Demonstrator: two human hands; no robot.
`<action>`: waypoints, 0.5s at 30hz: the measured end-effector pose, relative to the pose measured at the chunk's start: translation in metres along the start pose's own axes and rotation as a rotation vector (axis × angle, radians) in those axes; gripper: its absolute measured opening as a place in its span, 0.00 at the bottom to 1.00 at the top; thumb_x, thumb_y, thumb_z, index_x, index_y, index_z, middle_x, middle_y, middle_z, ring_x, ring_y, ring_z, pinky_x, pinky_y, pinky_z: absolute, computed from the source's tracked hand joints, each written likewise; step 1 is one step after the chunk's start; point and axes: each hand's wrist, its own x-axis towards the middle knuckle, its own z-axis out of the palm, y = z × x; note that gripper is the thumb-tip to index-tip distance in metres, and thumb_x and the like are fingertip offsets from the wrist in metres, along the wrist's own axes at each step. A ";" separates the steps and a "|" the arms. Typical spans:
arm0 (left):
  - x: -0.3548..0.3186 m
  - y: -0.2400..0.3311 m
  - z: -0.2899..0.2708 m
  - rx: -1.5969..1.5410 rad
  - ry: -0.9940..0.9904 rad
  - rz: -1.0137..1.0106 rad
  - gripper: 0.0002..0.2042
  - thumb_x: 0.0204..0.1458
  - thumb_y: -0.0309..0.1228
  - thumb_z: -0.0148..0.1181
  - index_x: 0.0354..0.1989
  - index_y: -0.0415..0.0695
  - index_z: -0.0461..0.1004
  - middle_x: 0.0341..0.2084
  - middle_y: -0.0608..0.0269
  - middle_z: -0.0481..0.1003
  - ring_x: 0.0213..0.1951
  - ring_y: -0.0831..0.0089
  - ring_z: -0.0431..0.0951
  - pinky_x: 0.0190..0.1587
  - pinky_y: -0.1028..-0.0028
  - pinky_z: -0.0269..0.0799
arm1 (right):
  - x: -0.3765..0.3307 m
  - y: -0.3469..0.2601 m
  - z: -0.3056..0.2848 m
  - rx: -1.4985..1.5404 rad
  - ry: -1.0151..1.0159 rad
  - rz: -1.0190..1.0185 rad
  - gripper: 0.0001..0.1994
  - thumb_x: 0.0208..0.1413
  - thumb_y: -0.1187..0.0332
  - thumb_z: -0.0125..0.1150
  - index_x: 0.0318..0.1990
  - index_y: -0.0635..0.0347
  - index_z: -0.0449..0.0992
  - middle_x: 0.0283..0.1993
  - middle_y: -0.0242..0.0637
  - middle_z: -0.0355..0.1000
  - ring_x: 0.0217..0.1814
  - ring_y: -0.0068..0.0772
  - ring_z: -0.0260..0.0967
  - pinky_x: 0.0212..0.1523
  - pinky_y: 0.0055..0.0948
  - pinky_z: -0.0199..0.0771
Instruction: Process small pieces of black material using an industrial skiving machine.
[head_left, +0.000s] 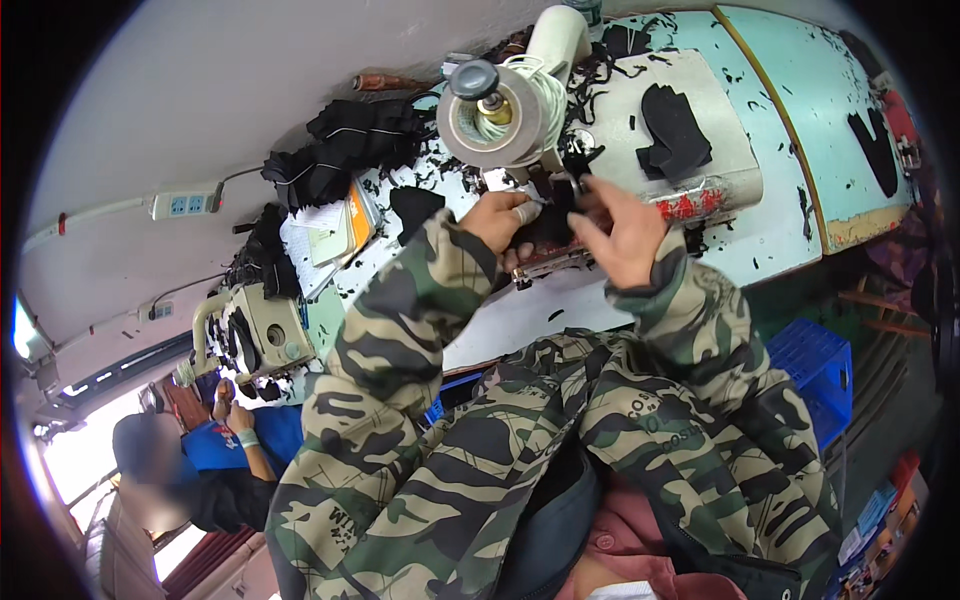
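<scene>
Wearing a camouflage jacket [480, 430] nearest the view; pinching black cloth [548, 226] in the left hand [495, 220], with a pale wrap [526, 212] round one finger; reaching to the cloth's right side with the right hand [622, 232], thumb and fingers parted but blurred; cannot tell any grip there; working the cloth at the table [490, 338], near the sewing machine [512, 152]; facing, beyond, flat black pieces [675, 130]; and, far left, a co-worker [232, 505] beside another machine [268, 330].
</scene>
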 end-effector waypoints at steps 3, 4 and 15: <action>-0.001 -0.001 0.005 -0.040 -0.012 0.016 0.09 0.56 0.32 0.46 0.38 0.39 0.67 0.13 0.62 0.69 0.07 0.78 0.65 0.06 0.82 0.54 | 0.010 0.005 -0.004 0.024 -0.007 0.091 0.18 0.42 0.70 0.62 0.43 0.65 0.71 0.29 0.43 0.74 0.30 0.33 0.74 0.32 0.26 0.72; 0.000 -0.002 0.004 -0.017 -0.030 0.021 0.09 0.57 0.32 0.45 0.37 0.39 0.67 0.13 0.62 0.69 0.06 0.77 0.65 0.06 0.82 0.53 | 0.007 0.006 -0.005 0.003 -0.029 0.130 0.17 0.41 0.70 0.62 0.41 0.64 0.72 0.29 0.43 0.74 0.31 0.34 0.74 0.32 0.26 0.72; 0.022 -0.122 -0.069 1.369 0.474 0.341 0.15 0.43 0.42 0.60 0.33 0.44 0.69 0.23 0.51 0.74 0.31 0.56 0.76 0.34 0.58 0.70 | 0.040 0.024 -0.074 -0.338 0.419 -0.260 0.13 0.42 0.67 0.63 0.38 0.58 0.75 0.38 0.40 0.71 0.40 0.40 0.68 0.40 0.31 0.67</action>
